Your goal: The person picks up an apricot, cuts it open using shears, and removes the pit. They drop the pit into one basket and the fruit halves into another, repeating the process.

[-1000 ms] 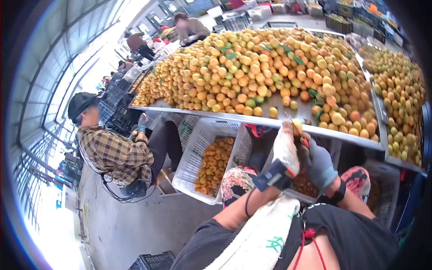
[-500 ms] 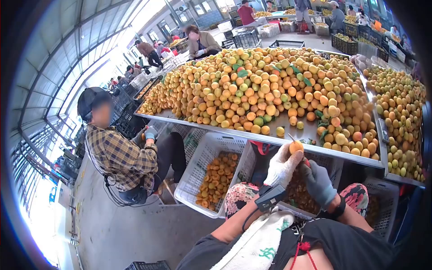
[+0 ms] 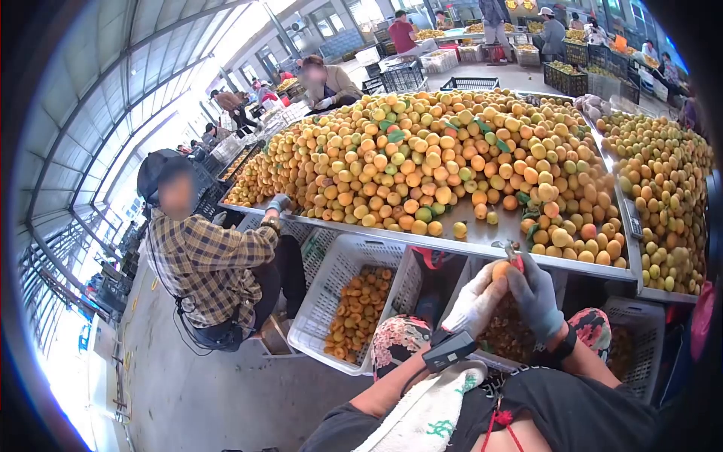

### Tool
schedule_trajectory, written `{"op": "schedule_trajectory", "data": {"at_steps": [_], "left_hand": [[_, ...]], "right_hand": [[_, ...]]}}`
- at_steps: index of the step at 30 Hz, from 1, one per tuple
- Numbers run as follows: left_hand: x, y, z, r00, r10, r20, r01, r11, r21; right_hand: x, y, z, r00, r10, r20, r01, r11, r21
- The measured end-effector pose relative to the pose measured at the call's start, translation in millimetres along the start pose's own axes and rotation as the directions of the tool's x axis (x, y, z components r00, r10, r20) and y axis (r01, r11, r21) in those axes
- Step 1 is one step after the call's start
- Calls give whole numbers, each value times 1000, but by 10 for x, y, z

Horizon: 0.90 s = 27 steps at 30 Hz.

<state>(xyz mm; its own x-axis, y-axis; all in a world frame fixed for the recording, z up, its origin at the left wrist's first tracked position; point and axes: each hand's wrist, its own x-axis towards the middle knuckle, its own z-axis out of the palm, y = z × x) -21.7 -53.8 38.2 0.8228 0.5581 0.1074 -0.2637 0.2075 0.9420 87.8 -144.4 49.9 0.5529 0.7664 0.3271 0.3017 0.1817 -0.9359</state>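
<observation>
My left hand (image 3: 474, 300), in a white glove, is closed around an orange apricot (image 3: 499, 271) just in front of the metal table's edge. Against the fruit's right side presses my right hand (image 3: 536, 295), in a grey-blue glove. It grips a small knife by its red handle (image 3: 516, 261), which shows above the fingers; the blade is hard to make out. Cut apricots (image 3: 501, 331) lie in a crate below my hands, partly covered by them. Beyond the table's rim (image 3: 482, 245) rises a large heap of whole apricots (image 3: 392, 162).
A white crate (image 3: 329, 290) of cut apricots stands left of my knees. Beside it sits a co-worker in a checked shirt (image 3: 215, 260), one gloved hand at the heap. Another pile of apricots (image 3: 663, 196) lies at right. Other people and crates fill the background.
The knife has swung from across the apricot to its upper right, and my right fingers have come up against the fruit. The co-worker's hand has reached out to the heap. The view shifted slightly.
</observation>
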Motion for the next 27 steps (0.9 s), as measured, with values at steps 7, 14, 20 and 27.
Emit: {"op": "schedule_trajectory", "data": {"at_steps": [7,14,20,27], "left_hand": [[-79,28,149,957,-245,-154,203,948,-247],[-57,34,154,743,-669,19,571,618,-541],[7,-210,-200,813,-565,140,518,593,-617],[-50,-8,49,835,-550,-32,411,660,-629]], "right_hand": [[-5,75,-28,999,-20,44,20,1000,11],[-23,20,-71,950,-307,56,308,892,-331],[-130,17,-83,950,-310,30,308,921,-237],[-101,-242,-65,990,-130,53,140,931,-337]]}}
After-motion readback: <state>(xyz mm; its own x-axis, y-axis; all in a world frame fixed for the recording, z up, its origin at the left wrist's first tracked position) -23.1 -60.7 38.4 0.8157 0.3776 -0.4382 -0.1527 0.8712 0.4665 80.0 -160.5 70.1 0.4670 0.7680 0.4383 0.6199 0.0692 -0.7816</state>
